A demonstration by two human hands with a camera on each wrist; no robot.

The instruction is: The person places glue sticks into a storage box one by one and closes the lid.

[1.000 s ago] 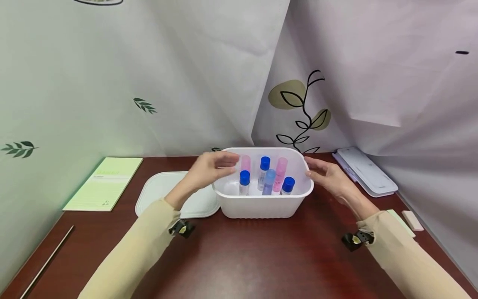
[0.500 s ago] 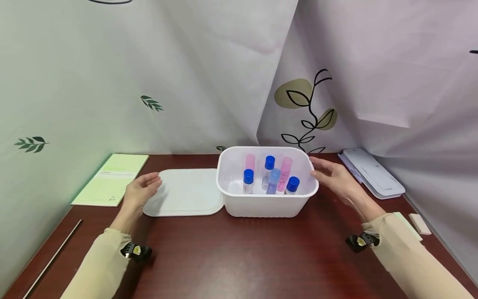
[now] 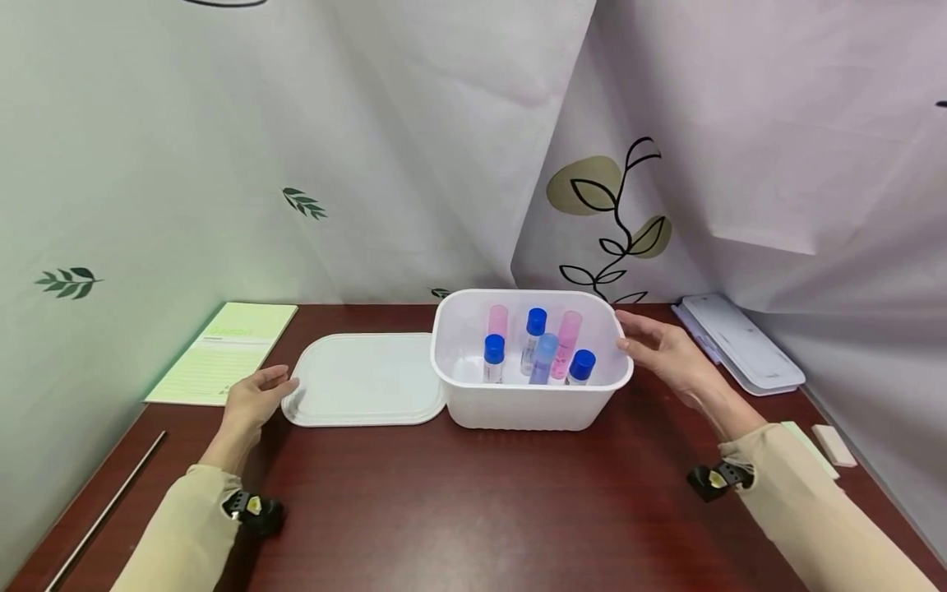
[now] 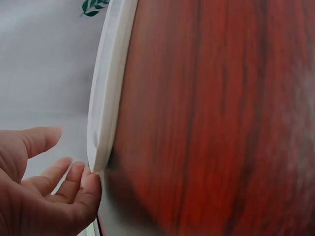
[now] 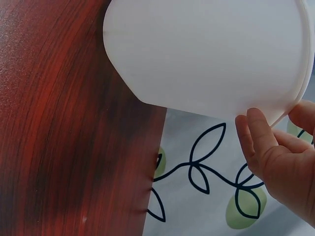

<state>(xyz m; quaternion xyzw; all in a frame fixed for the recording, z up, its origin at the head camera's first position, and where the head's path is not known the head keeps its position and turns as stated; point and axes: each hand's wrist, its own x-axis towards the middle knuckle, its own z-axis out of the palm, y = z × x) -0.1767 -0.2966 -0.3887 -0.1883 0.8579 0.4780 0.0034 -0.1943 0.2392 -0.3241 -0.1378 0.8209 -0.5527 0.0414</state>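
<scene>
A white plastic storage box (image 3: 533,409) stands on the table. Inside it are several upright capped tubes, among them a blue-capped tube (image 3: 493,358) and a pink tube (image 3: 566,344). My right hand (image 3: 669,353) touches the box's right end, fingers nearly straight against the outer wall and thumb near the rim (image 5: 306,64). To the box's left lies its flat white lid (image 3: 366,378), close against it. At the lid's left end is my left hand (image 3: 255,403). In the left wrist view its fingertips (image 4: 91,182) touch the lid's edge, while the thumb stays apart.
A pale green notepad (image 3: 222,353) lies at the back left, and a thin metal rod (image 3: 107,510) in front of it. On the right are a whitish flat case (image 3: 742,344), a white eraser-like block (image 3: 834,446) and pale green paper (image 3: 810,450). A patterned cloth (image 3: 414,164) hangs behind.
My left hand has moved from above the box's left side, left and down to the lid's far left end. My right hand stays at the box. The view has shifted slightly.
</scene>
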